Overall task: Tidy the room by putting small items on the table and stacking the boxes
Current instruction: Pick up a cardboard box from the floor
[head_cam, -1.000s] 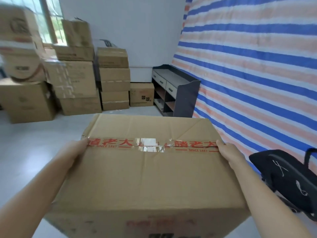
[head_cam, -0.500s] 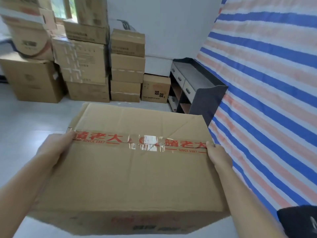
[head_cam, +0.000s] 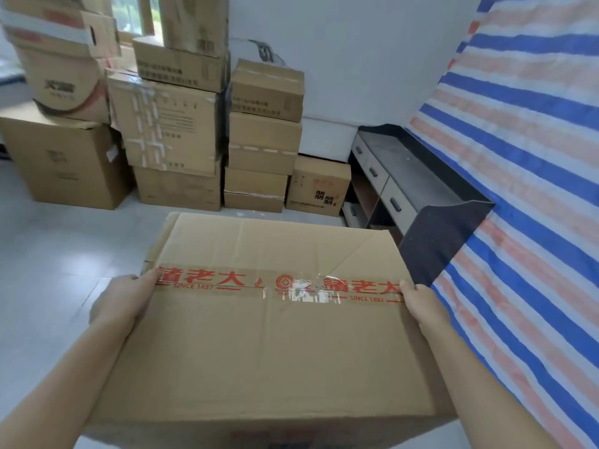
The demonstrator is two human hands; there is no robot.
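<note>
About a dozen stacked boxes [head_cam: 181, 131] stand against the far wall beside one black cabinet [head_cam: 418, 176], and the one carried box [head_cam: 265, 345] is held up between my two hands, well short of that pile. It looks stiff, though creased, and it is broad and probably weighty, so I judge a mid-side hold right. My left hand [head_cam: 124, 303] and right hand [head_cam: 423, 306] clamp opposite sides, thumbs hooked over the top edge at the ends of the single red printed tape [head_cam: 227, 281], fingers hidden down the sides.
</note>
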